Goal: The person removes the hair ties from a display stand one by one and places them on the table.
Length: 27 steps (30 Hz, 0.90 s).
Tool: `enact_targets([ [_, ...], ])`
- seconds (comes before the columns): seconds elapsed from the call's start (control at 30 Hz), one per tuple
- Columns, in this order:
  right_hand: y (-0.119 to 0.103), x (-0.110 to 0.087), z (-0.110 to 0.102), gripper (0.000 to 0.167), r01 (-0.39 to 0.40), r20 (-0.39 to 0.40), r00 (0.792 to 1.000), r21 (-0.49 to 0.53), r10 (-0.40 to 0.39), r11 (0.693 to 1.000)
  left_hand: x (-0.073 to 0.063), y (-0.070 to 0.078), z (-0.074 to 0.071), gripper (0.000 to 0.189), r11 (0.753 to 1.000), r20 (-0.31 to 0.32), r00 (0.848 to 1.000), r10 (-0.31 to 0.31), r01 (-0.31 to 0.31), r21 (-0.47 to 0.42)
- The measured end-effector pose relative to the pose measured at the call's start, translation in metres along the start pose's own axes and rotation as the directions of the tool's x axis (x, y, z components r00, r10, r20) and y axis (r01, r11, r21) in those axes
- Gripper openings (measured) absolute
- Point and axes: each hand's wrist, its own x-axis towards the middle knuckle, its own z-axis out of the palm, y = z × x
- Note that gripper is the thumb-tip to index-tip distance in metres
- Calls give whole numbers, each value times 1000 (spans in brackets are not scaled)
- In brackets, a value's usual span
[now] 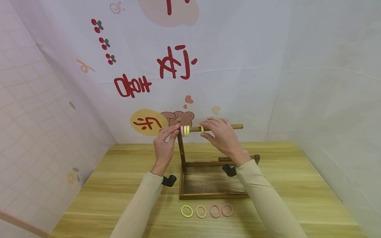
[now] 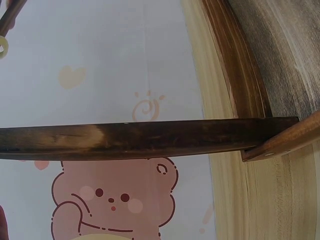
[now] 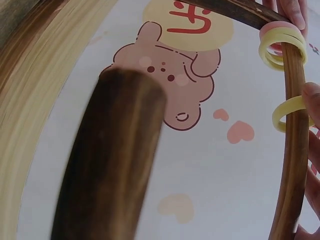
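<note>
A dark wooden stand (image 1: 182,148) carries a horizontal bar (image 1: 237,126) at the top of its upright. A pink ring (image 1: 182,131) and two yellow rings (image 1: 187,131) hang on the bar close to the upright. My right hand (image 1: 221,135) pinches another yellow ring (image 3: 281,116), which is round the bar, apart from the others. At the bar's left end, my left hand (image 1: 165,145) holds the top corner of the stand between thumb and fingers, beside the pink ring. The left wrist view shows mostly the upright (image 2: 125,141).
In front of the stand's base (image 1: 214,195) lie a yellow ring (image 1: 187,217), an orange ring (image 1: 201,217) and two pink rings (image 1: 215,216) in a row on the wooden table (image 1: 131,172). A lower, shorter bar (image 1: 224,159) sits under my right forearm. A printed cloth (image 1: 238,82) hangs behind.
</note>
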Motion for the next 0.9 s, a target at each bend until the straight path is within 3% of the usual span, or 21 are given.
enact_targets([
  [0.23, 3, -2, -2, 43, -7, 5, 1000, -1, 7, 1000, 2, 31, -3, 21, 1000, 2, 1000, 8, -8, 16],
  [0.9, 10, -9, -8, 45, -3, -21, 1000, -14, 2, 1000, 2, 35, -5, 22, 1000, 8, 1000, -26, 26, 12],
])
